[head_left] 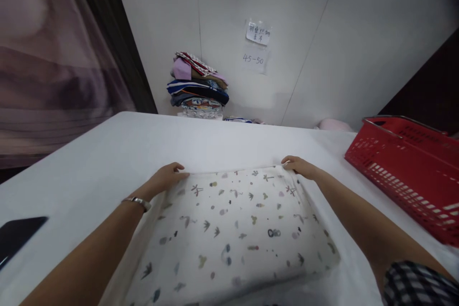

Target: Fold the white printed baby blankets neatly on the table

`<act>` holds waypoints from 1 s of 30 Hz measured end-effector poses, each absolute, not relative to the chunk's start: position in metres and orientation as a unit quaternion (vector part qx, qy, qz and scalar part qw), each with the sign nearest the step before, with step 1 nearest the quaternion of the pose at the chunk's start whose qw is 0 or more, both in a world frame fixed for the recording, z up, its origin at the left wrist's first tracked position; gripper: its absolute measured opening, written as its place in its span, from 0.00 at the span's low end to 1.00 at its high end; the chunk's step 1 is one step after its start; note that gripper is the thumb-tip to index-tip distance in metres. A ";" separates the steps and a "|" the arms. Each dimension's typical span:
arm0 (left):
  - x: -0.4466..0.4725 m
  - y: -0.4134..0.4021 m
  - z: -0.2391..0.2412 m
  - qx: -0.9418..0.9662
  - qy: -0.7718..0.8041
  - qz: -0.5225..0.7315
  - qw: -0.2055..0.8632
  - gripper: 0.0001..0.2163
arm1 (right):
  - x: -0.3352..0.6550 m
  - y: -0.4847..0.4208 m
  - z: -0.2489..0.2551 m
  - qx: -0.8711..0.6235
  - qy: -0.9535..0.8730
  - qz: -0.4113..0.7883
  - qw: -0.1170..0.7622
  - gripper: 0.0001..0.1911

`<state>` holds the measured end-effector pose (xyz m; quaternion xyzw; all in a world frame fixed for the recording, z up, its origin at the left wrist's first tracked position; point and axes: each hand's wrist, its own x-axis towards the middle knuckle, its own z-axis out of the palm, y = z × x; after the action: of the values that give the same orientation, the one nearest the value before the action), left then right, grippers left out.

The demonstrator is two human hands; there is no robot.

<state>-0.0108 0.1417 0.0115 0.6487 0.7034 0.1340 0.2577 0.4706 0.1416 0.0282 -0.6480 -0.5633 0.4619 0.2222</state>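
Observation:
A white cloth (pixel 233 229) printed with small palm trees, leaves and birds is spread in a folded rectangle on the white table (pixel 107 172). At its far left corner, my left hand (pixel 167 180) holds the edge between thumb and fingers; a silver band circles that wrist. My right hand (pixel 300 167) pinches the far right corner, its fingertips bent over the edge. Between both hands the far edge runs nearly straight. The near edge hangs in soft folds toward me, partly out of view.
On the right stands a red plastic basket (pixel 405 172) with a metal handle. A dark flat object (pixel 21 234) lies at the left edge. Behind the table, folded fabrics (pixel 199 81) are stacked against the wall, below and left of a handwritten sign (pixel 258 33). A curtain (pixel 53 57) hangs at left.

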 end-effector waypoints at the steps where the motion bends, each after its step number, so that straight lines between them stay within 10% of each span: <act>1: -0.011 0.143 0.013 0.644 0.704 0.133 0.269 0.26 | 0.472 0.140 0.030 -0.640 -0.560 0.474 0.226 0.16; 30: -0.031 0.101 0.113 0.710 0.596 0.165 0.336 0.20 | 0.494 0.108 0.107 -0.579 -0.646 0.431 0.247 0.22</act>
<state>-0.0309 0.1009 0.1127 0.7102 0.5964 0.1647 0.3359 0.4945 0.1084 0.1075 -0.5788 -0.6462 0.4315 0.2474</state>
